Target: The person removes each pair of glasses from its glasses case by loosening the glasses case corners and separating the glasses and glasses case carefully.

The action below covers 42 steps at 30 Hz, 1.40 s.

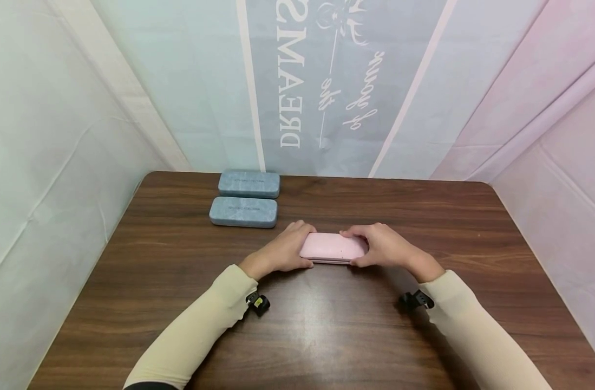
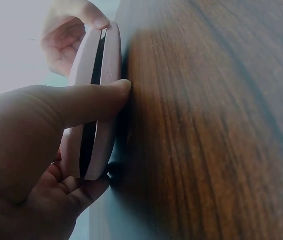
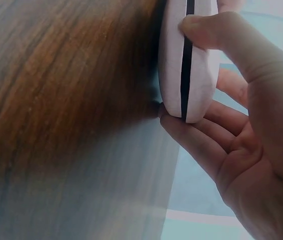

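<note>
A pink glasses case [image 1: 332, 246] lies lengthwise between both hands, close over the table, a dark seam running along its near side. My left hand [image 1: 289, 247] grips its left end, with the thumb [image 2: 94, 102] across the seam and the other fingers behind and under the end. At the right end, my right hand [image 1: 382, 246] holds the case in the same way. In the right wrist view its thumb [image 3: 201, 31] presses on the seam side while fingers curl round the end of the case.
Two blue-grey cases, one [image 1: 243, 212] in front of the other [image 1: 249, 184], lie at the back left of the brown wooden table [image 1: 297, 336]. A printed curtain [image 1: 321, 86] hangs behind the table's far edge, and pale cloth walls [image 1: 48, 141] stand at both sides.
</note>
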Tool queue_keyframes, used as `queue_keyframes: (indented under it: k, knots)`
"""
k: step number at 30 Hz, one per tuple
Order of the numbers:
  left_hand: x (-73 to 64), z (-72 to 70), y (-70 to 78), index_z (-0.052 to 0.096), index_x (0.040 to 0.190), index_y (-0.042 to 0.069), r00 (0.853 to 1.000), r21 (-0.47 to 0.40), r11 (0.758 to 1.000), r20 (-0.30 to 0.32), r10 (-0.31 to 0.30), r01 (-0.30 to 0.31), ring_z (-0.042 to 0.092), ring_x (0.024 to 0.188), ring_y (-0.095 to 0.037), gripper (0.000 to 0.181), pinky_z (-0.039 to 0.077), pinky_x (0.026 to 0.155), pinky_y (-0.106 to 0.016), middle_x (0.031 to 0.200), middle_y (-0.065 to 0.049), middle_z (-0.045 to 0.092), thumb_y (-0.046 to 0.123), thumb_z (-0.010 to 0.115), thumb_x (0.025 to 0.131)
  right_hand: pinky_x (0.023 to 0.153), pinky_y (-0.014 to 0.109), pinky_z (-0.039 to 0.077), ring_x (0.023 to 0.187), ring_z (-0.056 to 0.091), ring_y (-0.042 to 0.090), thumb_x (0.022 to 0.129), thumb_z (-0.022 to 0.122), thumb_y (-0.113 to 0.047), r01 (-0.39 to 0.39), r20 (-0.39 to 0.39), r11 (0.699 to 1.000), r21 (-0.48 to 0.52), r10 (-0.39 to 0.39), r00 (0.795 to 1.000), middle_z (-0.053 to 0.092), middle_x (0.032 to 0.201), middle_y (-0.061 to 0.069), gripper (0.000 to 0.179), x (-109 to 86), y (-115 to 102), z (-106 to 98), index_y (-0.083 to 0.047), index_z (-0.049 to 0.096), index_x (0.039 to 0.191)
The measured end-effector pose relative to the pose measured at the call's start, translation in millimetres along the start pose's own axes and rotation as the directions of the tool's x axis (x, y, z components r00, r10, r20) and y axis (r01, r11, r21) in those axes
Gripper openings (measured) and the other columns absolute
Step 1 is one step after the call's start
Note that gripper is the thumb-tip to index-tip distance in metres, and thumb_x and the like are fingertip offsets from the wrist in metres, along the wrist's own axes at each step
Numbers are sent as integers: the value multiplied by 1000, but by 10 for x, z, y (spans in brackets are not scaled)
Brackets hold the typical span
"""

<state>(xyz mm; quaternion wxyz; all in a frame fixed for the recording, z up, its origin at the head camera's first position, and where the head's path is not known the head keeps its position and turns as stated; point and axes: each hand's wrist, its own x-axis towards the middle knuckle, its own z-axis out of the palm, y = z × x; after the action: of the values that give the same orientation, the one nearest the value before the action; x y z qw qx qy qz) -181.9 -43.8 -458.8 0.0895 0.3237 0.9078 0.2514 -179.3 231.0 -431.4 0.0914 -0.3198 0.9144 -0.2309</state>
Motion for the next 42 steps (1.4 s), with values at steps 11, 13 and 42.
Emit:
queue_keyframes:
  k: [11, 13, 42]
  knots:
    - [-4, -19, 12, 54, 133, 6, 1000, 7, 1000, 22, -15, 15, 49, 116, -22, 67, 43, 102, -36, 123, -8, 55, 26, 90, 80, 79, 31, 50, 91, 59, 11, 79, 88, -18, -27, 106, 996, 85, 18, 994, 70, 125, 7, 60, 92, 38, -126, -5, 66, 134]
    - [-6, -34, 22, 53, 133, 5, 999, 9, 1000, 31, -19, 18, 49, 116, -22, 67, 43, 101, -36, 123, -8, 54, 26, 89, 80, 79, 30, 50, 90, 59, 12, 80, 87, -18, -27, 132, 993, 112, 13, 991, 70, 125, 8, 60, 110, 47, -151, -3, 66, 134]
    - [41, -113, 81, 50, 133, 7, 995, 11, 999, 83, -52, 51, 50, 110, -23, 74, 44, 98, -35, 120, -9, 55, 26, 93, 75, 80, 29, 56, 98, 70, 17, 78, 84, -9, -113, 298, 934, 338, 8, 955, 73, 114, 12, 59, 294, 168, -279, 6, 64, 131]
